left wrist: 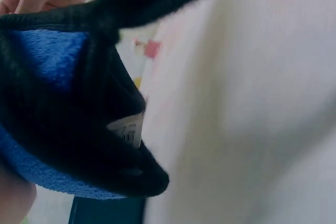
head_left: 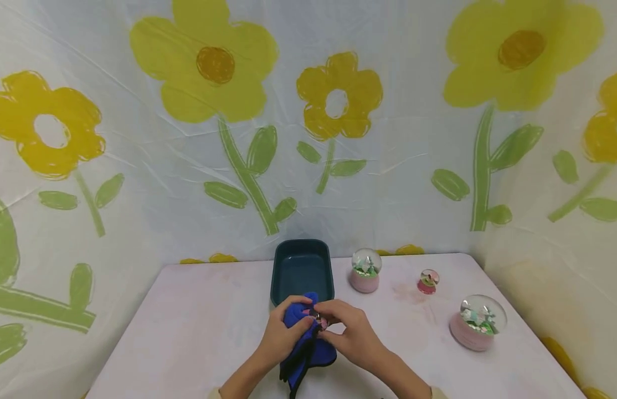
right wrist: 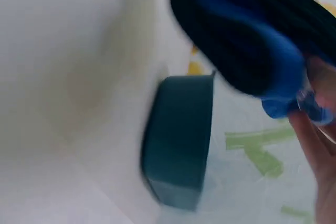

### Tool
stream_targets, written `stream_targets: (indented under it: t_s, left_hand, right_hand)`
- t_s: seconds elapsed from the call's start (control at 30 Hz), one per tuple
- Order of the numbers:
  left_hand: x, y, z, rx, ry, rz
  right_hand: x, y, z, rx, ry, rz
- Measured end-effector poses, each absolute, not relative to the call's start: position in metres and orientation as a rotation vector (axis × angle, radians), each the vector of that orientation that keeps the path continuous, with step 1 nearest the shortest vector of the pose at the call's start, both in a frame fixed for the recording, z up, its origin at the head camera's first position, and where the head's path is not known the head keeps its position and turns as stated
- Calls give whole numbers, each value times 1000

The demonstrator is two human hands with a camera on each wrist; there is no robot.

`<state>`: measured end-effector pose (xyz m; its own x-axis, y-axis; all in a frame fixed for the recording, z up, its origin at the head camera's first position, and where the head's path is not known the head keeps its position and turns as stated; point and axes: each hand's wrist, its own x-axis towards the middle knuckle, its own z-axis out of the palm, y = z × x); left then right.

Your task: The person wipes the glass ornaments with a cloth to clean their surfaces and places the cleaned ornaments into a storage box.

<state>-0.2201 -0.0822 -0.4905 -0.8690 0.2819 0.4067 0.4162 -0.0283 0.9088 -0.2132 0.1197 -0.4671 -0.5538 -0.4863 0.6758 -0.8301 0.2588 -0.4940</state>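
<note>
Both hands meet above the front of the table, close to the near end of the dark teal tray (head_left: 274, 271). My left hand (head_left: 281, 335) grips a blue cloth (head_left: 322, 354) with black edging, its lower part hanging down in folds. Against the cloth, my right hand (head_left: 352, 332) pinches a small snow globe (head_left: 318, 318) with pink on it; fingers and cloth hide much of it. In the left wrist view the cloth (left wrist: 50, 53) shows a black loop and a white label (left wrist: 127, 129). The right wrist view catches a clear rounded bit of the globe (right wrist: 305, 98) between fingers and cloth.
Right of the tray stands a snow globe (head_left: 365, 280) on a pink base. Farther right are a tiny globe (head_left: 427, 287) with a red-pink base and a larger one (head_left: 472, 336), tilted in this view. A flower-printed curtain (head_left: 398, 166) rises behind the table.
</note>
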Motion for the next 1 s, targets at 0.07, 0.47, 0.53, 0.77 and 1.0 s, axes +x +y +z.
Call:
stream_targets:
  t_s: [0.07,0.47,0.53,0.77,1.0]
  left_hand:
    - [-220,-83,-490,-651,-2167,-2088]
    - [-216,-82,-482,-546,-2298,-2057]
    - [-214,-82,-481,-636,-2280,-1973]
    - [-201,-85,-461,-903,-2145,-1620]
    - [-202,-88,-452,-640,-2249,-2030]
  right_hand:
    - [-211,118,-465,1248,-2116,886]
    - [-219,124,-466,1325,-2063,992]
    - [-219,123,-467,1237,-2170,1284]
    - [-210,116,-471,916,-2319,1756]
    - [-218,111,-475,1287,-1885,880]
